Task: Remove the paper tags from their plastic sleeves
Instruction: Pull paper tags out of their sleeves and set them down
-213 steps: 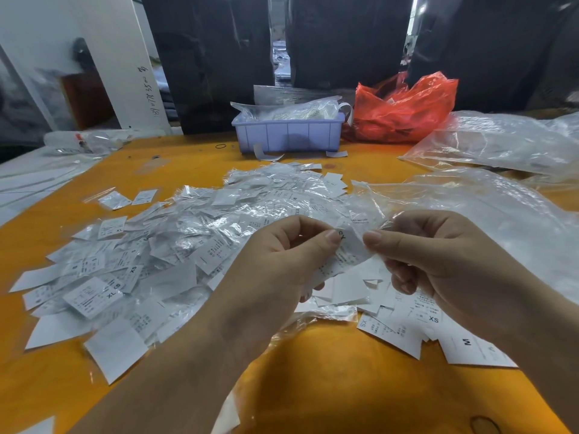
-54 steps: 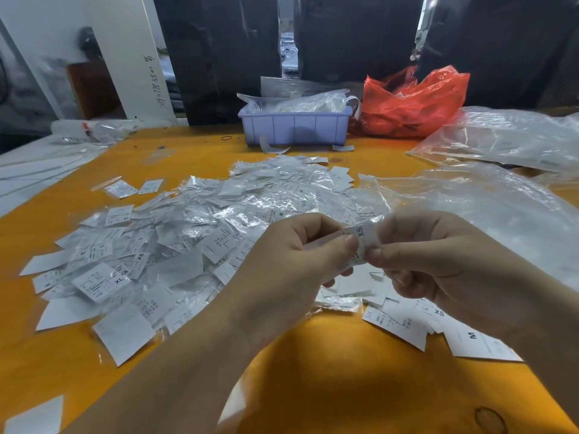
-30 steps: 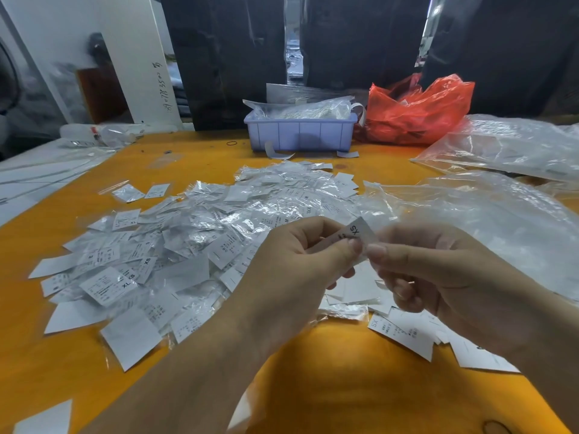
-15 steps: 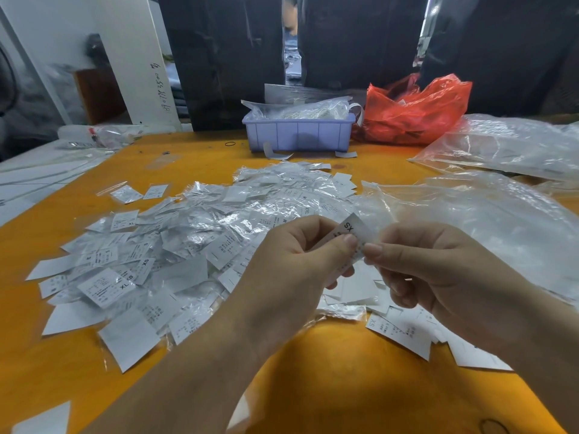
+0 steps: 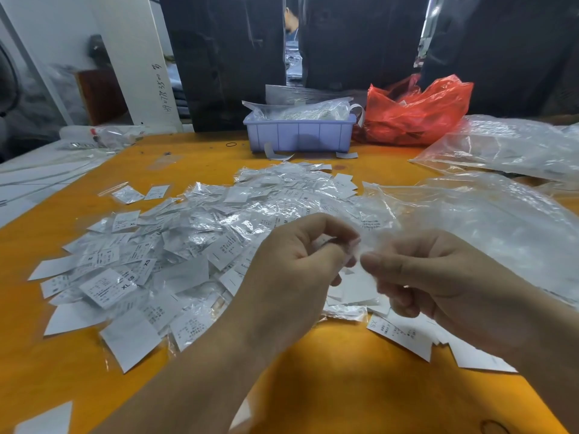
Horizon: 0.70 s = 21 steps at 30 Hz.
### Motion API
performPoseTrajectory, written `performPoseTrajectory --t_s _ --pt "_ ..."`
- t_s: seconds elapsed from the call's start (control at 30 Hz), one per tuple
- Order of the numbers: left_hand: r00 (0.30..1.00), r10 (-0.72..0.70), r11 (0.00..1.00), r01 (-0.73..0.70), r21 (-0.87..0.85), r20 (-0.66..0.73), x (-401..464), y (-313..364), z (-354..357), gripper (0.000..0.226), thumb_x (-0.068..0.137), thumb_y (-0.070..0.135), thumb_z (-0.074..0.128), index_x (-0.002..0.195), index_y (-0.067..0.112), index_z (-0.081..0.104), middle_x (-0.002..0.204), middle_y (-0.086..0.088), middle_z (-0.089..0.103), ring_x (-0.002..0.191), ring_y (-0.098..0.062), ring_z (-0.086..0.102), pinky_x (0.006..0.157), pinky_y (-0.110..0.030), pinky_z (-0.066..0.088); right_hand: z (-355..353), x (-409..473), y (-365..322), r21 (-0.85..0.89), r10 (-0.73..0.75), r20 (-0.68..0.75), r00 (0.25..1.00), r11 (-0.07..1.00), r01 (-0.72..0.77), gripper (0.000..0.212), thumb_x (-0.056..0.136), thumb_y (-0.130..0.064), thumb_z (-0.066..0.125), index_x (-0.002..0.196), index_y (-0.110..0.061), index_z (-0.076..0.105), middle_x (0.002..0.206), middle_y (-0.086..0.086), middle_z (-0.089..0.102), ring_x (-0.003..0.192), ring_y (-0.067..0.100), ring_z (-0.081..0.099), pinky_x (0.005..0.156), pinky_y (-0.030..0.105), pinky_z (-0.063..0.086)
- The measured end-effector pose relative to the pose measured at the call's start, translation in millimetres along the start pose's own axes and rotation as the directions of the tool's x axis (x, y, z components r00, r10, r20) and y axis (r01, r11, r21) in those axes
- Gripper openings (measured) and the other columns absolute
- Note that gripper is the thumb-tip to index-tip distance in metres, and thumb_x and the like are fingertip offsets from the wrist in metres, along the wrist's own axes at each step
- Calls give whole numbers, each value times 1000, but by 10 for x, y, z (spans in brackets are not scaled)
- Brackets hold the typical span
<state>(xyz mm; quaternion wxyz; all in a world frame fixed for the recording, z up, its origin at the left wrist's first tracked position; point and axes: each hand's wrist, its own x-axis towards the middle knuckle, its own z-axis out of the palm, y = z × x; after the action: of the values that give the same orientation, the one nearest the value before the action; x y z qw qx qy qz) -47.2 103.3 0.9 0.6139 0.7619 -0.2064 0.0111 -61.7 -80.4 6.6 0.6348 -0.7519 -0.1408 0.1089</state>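
Table (image 5: 344, 386): smooth orange surface, dull sheen. Tags (image 5: 109, 288): matt white paper, black print. Sleeves (image 5: 238, 220): clear thin plastic, glossy, crinkled, glinting. Big bags (image 5: 501, 214) at right edge: clear plastic film, wrinkled, hazy shine. Bin (image 5: 299, 136) at far edge: lilac hard plastic, matt, ribbed wall. Red bag (image 5: 416, 111) beside bin: thin glossy plastic, crumpled.
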Motion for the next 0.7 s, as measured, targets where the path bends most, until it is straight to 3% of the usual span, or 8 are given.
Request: performPoseTrajectory --t_s 0.2,0.37,0.53,0.7 --pt "983 8 996 8 -87 184 -9 68 20 35 90 42 49 84 15 71 64 17 64 63 5 59 57 -5 39 36 -14 -31 6 26 100 995 1000 -27 38 67 -44 76 50 -15 57 47 -4 42 45 10 37 46 19 35" --pt "993 2 1000 1 -27 118 -21 62 1 19 94 24 62 78 18 70 67 8 67 62 1 59 56 -9 42 6 -3 -25 4 58 10 998 998 -58 37 60 -40 80 59 -9 60 50 2 41 47 12 39 46 20 37" --pt "998 -21 1000 22 -18 54 9 41 -14 13 87 31 69 77 24 70 70 1 68 60 -2 57 53 -12 43 -23 3 -29 69 18 -77 997 998 -13 20 65 -19 75 74 -4 68 61 11 53 54 18 51 49 25 45" --pt "998 -24 999 25 -28 57 8 32 -8 13 81 38 72 74 27 71 67 10 68 60 2 60 51 -8 41 -2 3 -24 88 -3 -32 999 996 6 18 71 -20 70 82 -8 75 71 10 63 56 15 54 48 23 45"
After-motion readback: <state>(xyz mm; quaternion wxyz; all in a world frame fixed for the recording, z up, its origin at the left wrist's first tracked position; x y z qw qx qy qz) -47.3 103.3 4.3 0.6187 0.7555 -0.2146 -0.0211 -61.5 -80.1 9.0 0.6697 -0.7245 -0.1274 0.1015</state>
